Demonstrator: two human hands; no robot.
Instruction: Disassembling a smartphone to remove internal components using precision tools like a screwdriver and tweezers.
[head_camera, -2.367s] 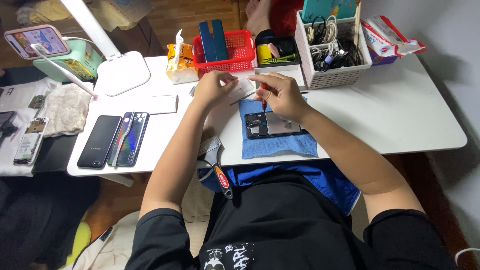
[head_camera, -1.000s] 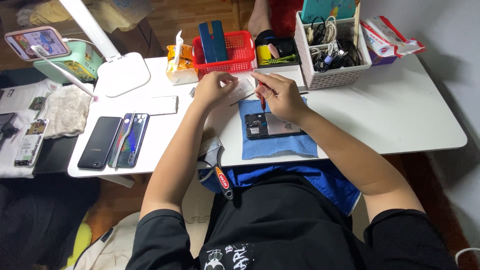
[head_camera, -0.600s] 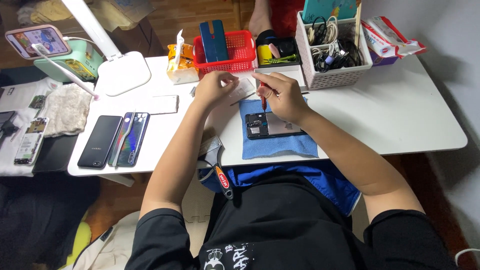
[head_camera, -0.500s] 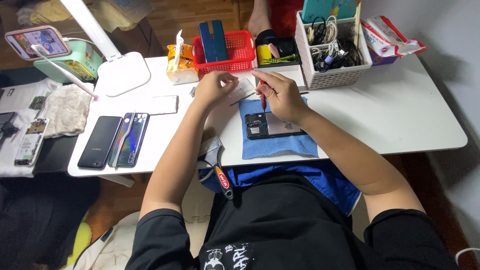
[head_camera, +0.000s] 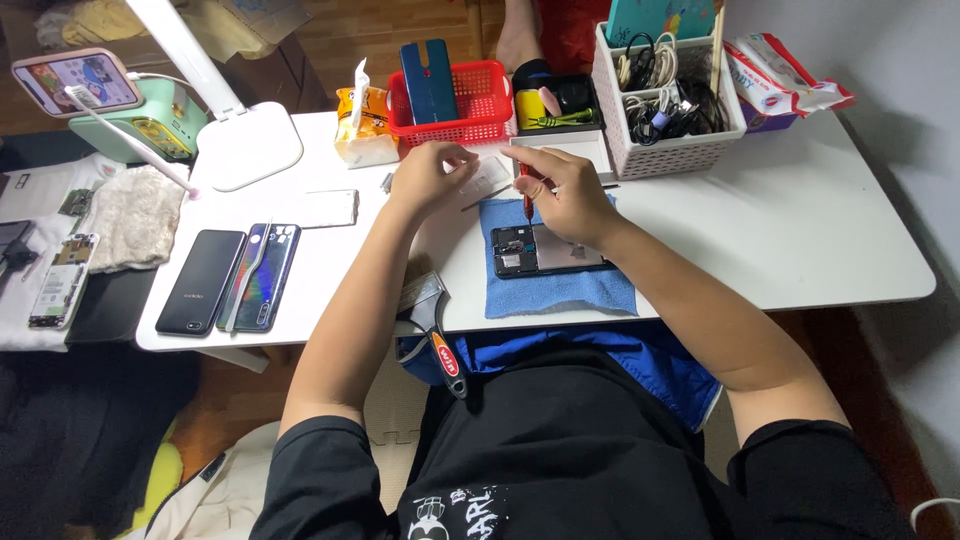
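An opened black phone (head_camera: 545, 250) lies face down on a blue cloth (head_camera: 560, 290) on the white table (head_camera: 780, 230). My right hand (head_camera: 565, 190) grips a small red-handled screwdriver (head_camera: 527, 200), held upright with its tip just above the phone's upper left corner. My left hand (head_camera: 430, 170) hovers to the left of the cloth with its fingers pinched together near a small white piece; what it pinches is too small to tell.
A red basket (head_camera: 455, 95) with a blue phone cover, a white crate of cables (head_camera: 670, 110), a snack bag (head_camera: 365, 125) and a lamp base (head_camera: 250, 145) line the far edge. Two phones (head_camera: 230, 280) lie at the left. Pliers (head_camera: 435, 335) rest at the near edge.
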